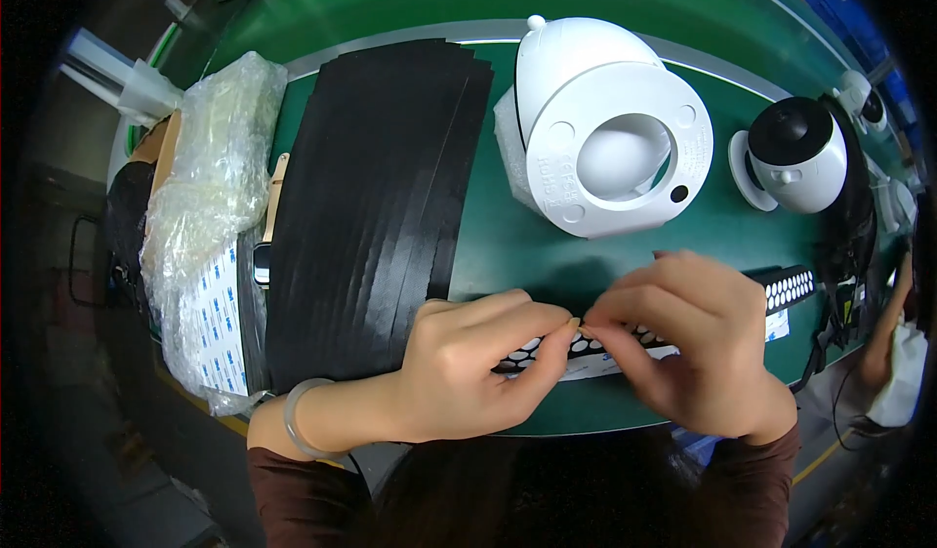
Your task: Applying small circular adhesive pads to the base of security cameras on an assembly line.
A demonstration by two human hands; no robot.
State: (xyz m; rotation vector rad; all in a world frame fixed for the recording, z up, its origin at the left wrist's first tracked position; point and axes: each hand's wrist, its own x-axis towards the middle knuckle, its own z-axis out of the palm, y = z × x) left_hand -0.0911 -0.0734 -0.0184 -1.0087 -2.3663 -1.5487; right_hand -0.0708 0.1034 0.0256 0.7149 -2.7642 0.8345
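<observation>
My left hand (478, 363) and my right hand (693, 338) meet at the near middle of the table, thumb and forefinger of each pinched together, the tips almost touching. Whatever lies between the tips is too small to make out. Beneath them runs a black strip with rows of white round dots (791, 289), partly covered by my hands. Just beyond, a large white rounded device (595, 45) rests with its ring-shaped base (551, 172) turned toward me. One small black round spot (679, 194) shows on that ring.
A stack of long black sheets (376, 187) lies left of the device. Further left are clear plastic wrapping (229, 128) and a white sheet with blue print (224, 324). A second white device with a black front (795, 148) stands at right, near black cables (844, 304). The table (488, 265) is green.
</observation>
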